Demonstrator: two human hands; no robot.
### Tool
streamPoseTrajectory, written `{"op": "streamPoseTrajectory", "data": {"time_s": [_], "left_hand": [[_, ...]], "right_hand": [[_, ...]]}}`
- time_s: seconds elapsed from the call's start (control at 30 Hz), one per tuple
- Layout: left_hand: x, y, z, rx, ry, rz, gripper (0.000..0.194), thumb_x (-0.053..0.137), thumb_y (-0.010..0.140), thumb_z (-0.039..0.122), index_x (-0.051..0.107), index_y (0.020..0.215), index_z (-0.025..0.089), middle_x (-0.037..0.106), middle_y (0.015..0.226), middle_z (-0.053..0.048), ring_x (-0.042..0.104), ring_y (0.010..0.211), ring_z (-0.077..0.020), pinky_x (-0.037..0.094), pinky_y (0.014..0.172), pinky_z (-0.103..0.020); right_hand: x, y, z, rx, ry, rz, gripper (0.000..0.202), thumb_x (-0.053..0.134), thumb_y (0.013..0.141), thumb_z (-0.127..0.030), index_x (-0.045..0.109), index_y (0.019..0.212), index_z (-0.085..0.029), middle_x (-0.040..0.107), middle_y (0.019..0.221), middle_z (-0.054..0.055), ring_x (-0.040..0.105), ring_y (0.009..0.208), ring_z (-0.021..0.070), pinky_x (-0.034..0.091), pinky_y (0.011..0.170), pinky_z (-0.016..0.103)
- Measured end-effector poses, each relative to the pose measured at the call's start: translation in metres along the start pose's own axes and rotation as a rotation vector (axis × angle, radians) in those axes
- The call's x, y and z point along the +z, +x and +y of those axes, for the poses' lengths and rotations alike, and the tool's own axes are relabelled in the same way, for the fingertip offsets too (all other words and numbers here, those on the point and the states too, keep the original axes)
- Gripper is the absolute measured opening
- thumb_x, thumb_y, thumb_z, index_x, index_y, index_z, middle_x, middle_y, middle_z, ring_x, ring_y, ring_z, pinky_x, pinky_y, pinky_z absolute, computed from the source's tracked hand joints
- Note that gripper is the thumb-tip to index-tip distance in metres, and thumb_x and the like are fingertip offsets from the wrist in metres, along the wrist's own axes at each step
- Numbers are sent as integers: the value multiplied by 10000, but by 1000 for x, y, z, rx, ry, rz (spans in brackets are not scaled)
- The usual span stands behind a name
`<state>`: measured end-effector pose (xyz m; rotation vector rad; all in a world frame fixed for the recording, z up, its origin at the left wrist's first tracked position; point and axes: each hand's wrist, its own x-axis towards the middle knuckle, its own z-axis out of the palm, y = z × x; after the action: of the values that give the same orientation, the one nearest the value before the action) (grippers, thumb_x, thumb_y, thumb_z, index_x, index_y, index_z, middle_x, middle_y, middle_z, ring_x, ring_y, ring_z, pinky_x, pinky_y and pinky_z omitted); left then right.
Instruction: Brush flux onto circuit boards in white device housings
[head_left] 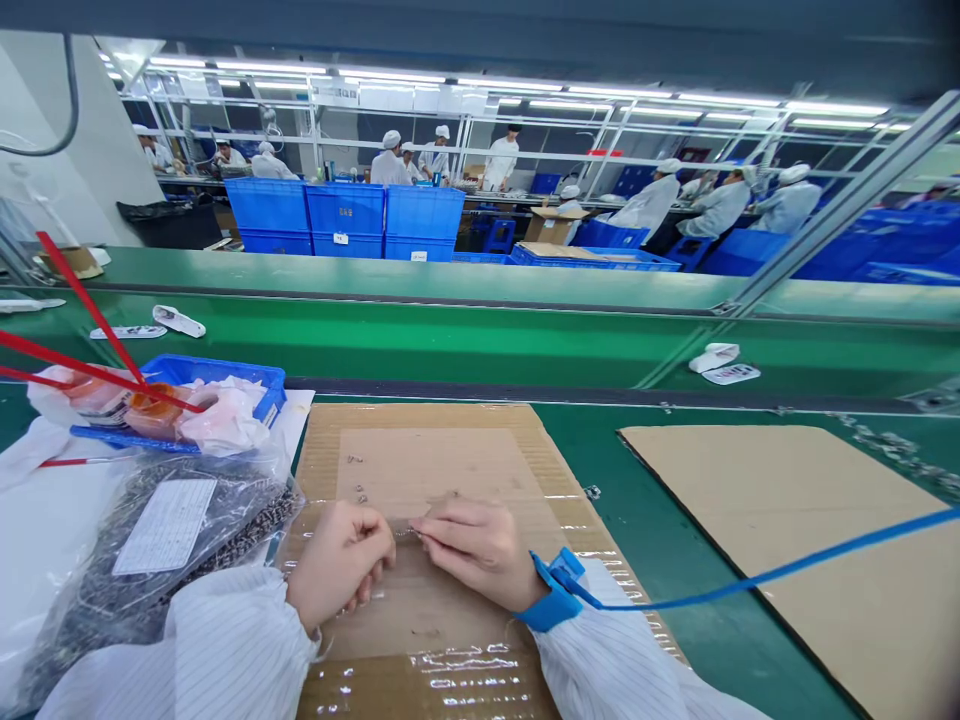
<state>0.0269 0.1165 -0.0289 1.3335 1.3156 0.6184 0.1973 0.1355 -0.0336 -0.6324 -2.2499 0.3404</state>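
My right hand (476, 545), with a blue wrist strap (551, 592) at its cuff, pinches one end of a short, thin, ridged metal piece (406, 532). The piece is too small to name more closely. At its other end is my left hand (341, 560), fingers curled in; whether they grip the piece is hidden. Both hands are over a tape-covered cardboard sheet (450, 630). A few tiny metal parts (361, 494) lie on the sheet beyond my left hand.
At left, a labelled plastic bag of small dark parts (247, 530) lies before a blue tray (274, 400) holding jars and red sticks. Another cardboard sheet (810, 520) is at right, with loose metal parts (892, 445) behind it. The strap's blue cord (750, 580) crosses rightward.
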Motion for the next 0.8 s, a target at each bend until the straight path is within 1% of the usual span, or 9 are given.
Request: {"op": "streamPoseTrajectory", "data": {"time_s": [0.1, 0.17, 0.2, 0.3, 0.4, 0.53, 0.67, 0.73, 0.8], "left_hand": [[-4, 2, -1, -125, -117, -160, 171, 352, 559, 252, 445, 440, 174, 378, 337, 37, 293, 223, -73, 192, 214, -182], [-4, 2, -1, -146, -158, -224, 171, 369, 554, 253, 446, 430, 164, 401, 343, 26, 320, 229, -74, 213, 213, -177], [-3, 1, 0, -140, -172, -233, 166, 381, 563, 259, 447, 445, 162, 415, 357, 25, 345, 241, -75, 232, 219, -174], [2, -2, 2, -43, -152, -141, 113, 454, 608, 266, 479, 620, 157, 450, 424, 57, 376, 270, -58, 256, 246, -148], [7, -3, 2, 84, -85, -25, 213, 543, 622, 245, 474, 806, 163, 504, 520, 64, 404, 307, -47, 279, 276, -138], [10, 1, -6, 108, -181, -56, 185, 541, 677, 286, 491, 785, 144, 507, 445, 52, 463, 361, -80, 375, 363, -177], [9, 4, -11, 142, -203, -7, 174, 523, 704, 302, 534, 702, 128, 502, 405, 36, 462, 363, -85, 377, 379, -189], [8, 4, -10, 118, -223, 3, 166, 549, 684, 291, 552, 701, 126, 496, 404, 40, 460, 368, -81, 373, 381, -181], [5, 3, -6, 81, -269, -29, 161, 575, 652, 284, 555, 681, 126, 494, 405, 41, 459, 369, -78, 372, 378, -176]], "right_hand": [[-5, -1, -2, -181, -155, -62, 212, 424, 815, -129, 622, 893, -133, 644, 693, 71, 557, 568, 116, 417, 474, 213], [-4, -1, -5, -203, -179, -75, 215, 420, 812, -115, 617, 898, -118, 643, 687, 72, 551, 555, 113, 406, 455, 209], [-3, -2, -6, -171, -165, -66, 215, 419, 811, -110, 619, 887, -122, 640, 679, 68, 549, 552, 109, 406, 457, 205], [2, -1, -8, -21, -74, -5, 207, 433, 800, -121, 635, 823, -159, 628, 652, 49, 550, 552, 103, 417, 482, 203], [7, 0, -8, 151, 30, 62, 186, 464, 776, -130, 646, 765, -168, 607, 601, 37, 527, 501, 99, 408, 462, 205], [11, 1, -10, 341, 143, 83, 167, 480, 775, -150, 646, 749, -159, 591, 586, 30, 507, 472, 93, 401, 451, 205], [9, 3, -11, 324, 159, 83, 165, 475, 796, -158, 637, 764, -165, 590, 593, 27, 536, 536, 104, 430, 505, 207], [8, 3, -9, 245, 129, 91, 172, 460, 804, -129, 627, 781, -164, 604, 632, 33, 551, 585, 105, 443, 537, 204], [5, 2, -5, 123, 71, 105, 179, 447, 803, -87, 613, 816, -152, 617, 691, 46, 564, 637, 106, 453, 565, 203]]}}
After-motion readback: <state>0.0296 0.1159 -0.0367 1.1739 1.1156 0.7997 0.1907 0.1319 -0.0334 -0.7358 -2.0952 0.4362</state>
